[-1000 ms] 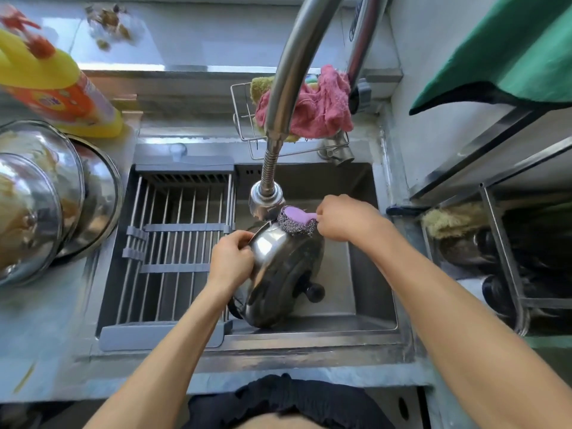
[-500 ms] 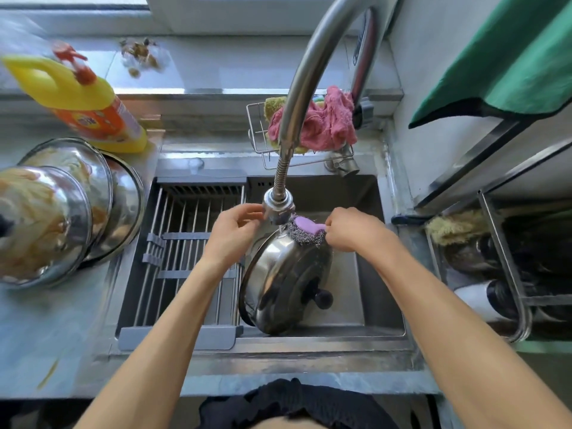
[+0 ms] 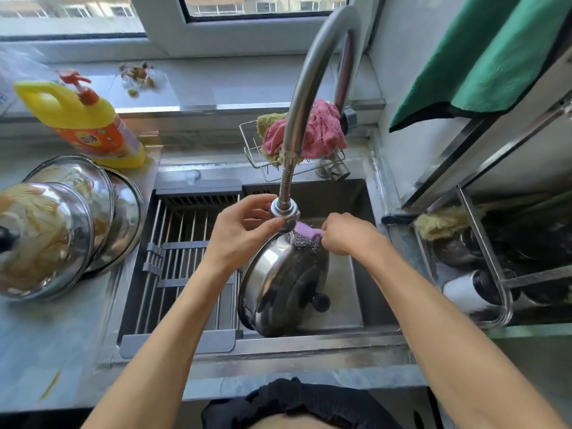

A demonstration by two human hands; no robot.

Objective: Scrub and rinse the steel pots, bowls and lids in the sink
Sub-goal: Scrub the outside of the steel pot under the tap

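On the far left of the grey tabletop (image 3: 46,345) a stack of soiled steel lids and bowls (image 3: 62,224) lies dome-up, streaked with yellowish residue, with a yellow dish-soap bottle with a red pump (image 3: 86,119) standing just beyond it by the window sill. To the right, a grey slatted drying rack (image 3: 173,267) spans the left half of the steel sink (image 3: 349,332). The left hand (image 3: 241,233) reaches over the rack with fingers curled loosely around the spray head of the curved steel faucet (image 3: 312,88), thumb and fingertips touching the nozzle. Directly below that nozzle, in the right part of the basin, a shiny domed steel pot lid with a black knob (image 3: 278,283) stands tilted on its edge, its convex side facing right and near, its surface bright and reflective with no visible residue. At its upper rim sits a purple sponge wrapped in steel-wool mesh (image 3: 305,238), touching the lid; the right hand (image 3: 349,233) pinches this scrubber with closed fingers. Behind the faucet a wire caddy holds a pink cloth (image 3: 322,131). Further right, a green towel (image 3: 483,60) hangs above a steel shelf rack (image 3: 483,230) holding dark items that are hard to make out.
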